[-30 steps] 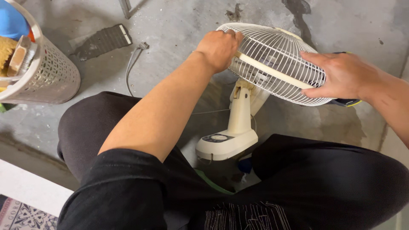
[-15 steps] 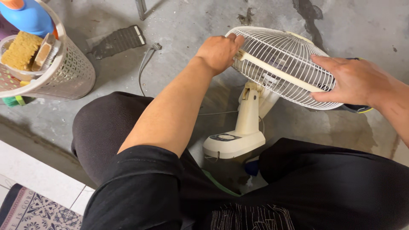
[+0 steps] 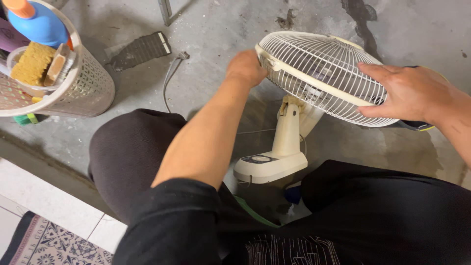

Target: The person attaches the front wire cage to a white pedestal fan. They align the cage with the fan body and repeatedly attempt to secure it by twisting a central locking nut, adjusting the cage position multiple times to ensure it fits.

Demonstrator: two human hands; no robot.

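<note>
The fan (image 3: 294, 122) stands on the concrete floor (image 3: 221, 29) between the person's knees, its cream base (image 3: 267, 166) nearest the body and the wire cage (image 3: 321, 73) tilted up above it. The left hand (image 3: 248, 68) curls around the cage's left rim, fingers closed on the plastic band. The right hand (image 3: 409, 93) lies flat with fingers spread over the cage's right side, pressing rather than pinching. The fan looks light; the thin cage wires likely flex, so the stiffer rim band and neck seem the safer holds. A basket (image 3: 83, 88) sits well left of the fan.
</note>
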